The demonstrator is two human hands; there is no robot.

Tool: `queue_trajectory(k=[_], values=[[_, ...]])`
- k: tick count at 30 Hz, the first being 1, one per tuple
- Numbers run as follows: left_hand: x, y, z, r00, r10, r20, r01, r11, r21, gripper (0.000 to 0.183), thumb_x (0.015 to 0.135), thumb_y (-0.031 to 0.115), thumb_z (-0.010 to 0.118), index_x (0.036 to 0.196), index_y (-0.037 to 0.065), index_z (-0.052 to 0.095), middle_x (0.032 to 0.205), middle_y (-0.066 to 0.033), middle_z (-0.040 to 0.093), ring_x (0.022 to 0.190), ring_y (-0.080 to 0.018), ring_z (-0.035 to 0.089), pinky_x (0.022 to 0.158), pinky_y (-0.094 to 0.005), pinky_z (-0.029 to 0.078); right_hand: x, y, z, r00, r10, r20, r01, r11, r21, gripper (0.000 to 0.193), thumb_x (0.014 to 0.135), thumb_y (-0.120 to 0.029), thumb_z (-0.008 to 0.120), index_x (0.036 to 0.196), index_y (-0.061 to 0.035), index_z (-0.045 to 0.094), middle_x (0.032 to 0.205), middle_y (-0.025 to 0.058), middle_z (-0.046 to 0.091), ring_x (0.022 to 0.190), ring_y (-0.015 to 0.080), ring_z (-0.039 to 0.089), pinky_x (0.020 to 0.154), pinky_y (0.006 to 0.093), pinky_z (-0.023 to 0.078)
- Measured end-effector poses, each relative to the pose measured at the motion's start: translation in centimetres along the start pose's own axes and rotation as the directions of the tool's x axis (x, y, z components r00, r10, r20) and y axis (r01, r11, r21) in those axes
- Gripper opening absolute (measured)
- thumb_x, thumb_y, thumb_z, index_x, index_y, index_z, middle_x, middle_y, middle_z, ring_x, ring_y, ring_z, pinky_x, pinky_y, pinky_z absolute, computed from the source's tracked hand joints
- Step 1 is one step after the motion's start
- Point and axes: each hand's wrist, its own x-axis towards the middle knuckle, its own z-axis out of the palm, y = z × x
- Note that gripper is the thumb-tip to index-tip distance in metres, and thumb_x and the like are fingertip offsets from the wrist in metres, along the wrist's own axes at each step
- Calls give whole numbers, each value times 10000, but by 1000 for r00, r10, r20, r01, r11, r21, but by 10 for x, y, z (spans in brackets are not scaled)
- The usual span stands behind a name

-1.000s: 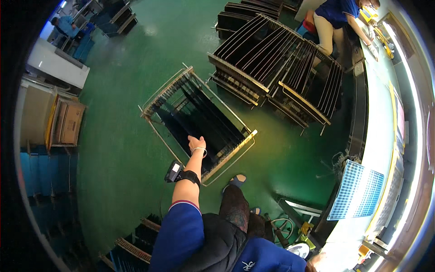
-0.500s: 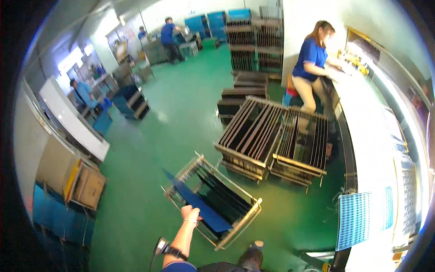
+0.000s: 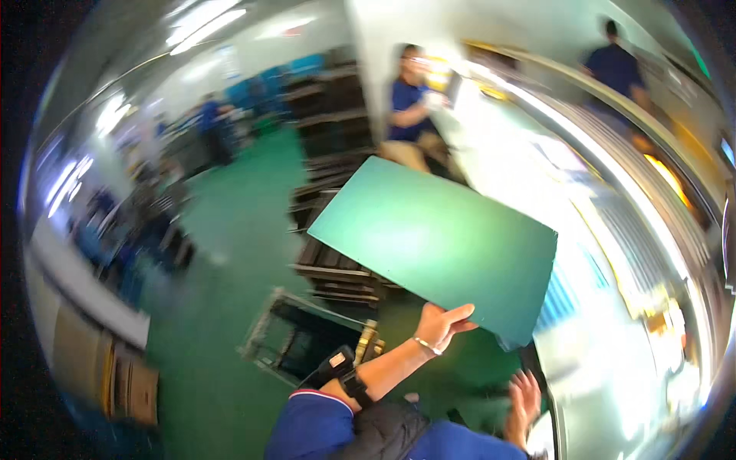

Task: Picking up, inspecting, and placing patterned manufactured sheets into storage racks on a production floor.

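Observation:
A large flat rectangular panel [image 3: 437, 238], green and glossy where light falls on it, is held up in front of me. My left hand [image 3: 446, 327] grips its lower edge, with the thumb stretched along the near side; the fingers behind the panel are partly hidden. My right hand [image 3: 524, 400] is empty, fingers apart, low beside the edge of the bright worktable [image 3: 613, 376]. A metal rack [image 3: 307, 337] with slots stands on the floor below and left of the panel.
Stacked racks [image 3: 333, 276] stand beyond the panel, with taller stacks [image 3: 330, 107] behind. A seated co-worker [image 3: 410, 107] is at the far end of the worktable. Blue patterned sheets [image 3: 558, 295] lie on the table. Cardboard [image 3: 136, 383] leans at the left.
My left hand has lifted the panel out of the floor rack and swung it right toward the worktable. My view has turned right, and my right hand has come into sight.

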Motion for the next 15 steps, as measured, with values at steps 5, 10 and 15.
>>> queue_trajectory(k=[5,10,15], values=[[-35,-168,139,870,-334,364,358,934,0,153,835,-21,606,980,-71,602,947,-145,654,809,-221,670,650,-300,595,-5,-81,-42,965,-117,-234,249,685,685,526,930,-238,549,1362,-64,305,1345,140,417,1241,282,427,1053,433,337],[-102,-283,184,563,-740,368,555,669,495,215,879,120,620,1037,-26,613,996,-103,650,847,-165,635,755,-311,544,-63,-114,-152,730,38,-682,390,797,461,206,943,-193,523,1011,-11,591,1015,100,642,969,208,621,898,353,500],[-130,-282,163,-149,-955,258,407,178,896,365,941,288,527,1153,-4,583,1064,-106,644,888,-174,647,783,-301,539,-151,-47,-267,480,210,-852,353,843,406,195,938,-159,528,786,-41,566,814,57,623,676,158,637,644,319,575]])
